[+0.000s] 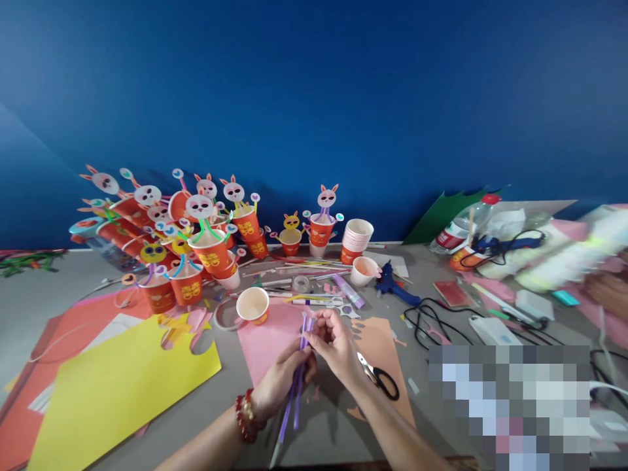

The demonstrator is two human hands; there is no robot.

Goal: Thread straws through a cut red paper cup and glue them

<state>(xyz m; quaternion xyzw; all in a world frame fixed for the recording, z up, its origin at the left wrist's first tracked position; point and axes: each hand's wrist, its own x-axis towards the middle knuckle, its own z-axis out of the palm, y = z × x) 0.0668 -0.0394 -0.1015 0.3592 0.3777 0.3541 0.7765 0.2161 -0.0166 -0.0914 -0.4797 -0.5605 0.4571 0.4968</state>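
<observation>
At 6 o'clock in the view, holding purple stems (295, 399) upright at a slant in the left hand (282, 378), closed narrowly around them, with a bracelet of red beads (246, 415) on that wrist. Touching the upper ends of the same stems with the bent fingers of the right hand (337, 347), drawn in narrowly.

Taking the hands as the clock's centre: at 12, near the blue wall (314, 98), see a rabbit-faced cup (320, 232) with purple legs rising from its rim. At 1, see a stack of paper cups (356, 241). At 2, see a blue glue gun (392, 288) and, farther out, a red-capped bottle (458, 229), tilted. Between 3 and 4, find black-handled scissors (385, 384) lying on peach paper (392, 340). Well apart toward 3, notice what looks like another person's hand (608, 288), blurred.

At 9, find a yellow sheet (127, 386). At 10, find an open paper cup (253, 306) by pink paper (269, 343), then a crowd of orange cups (210, 255) with animal faces. Around 4, meet only blocky pixels.
</observation>
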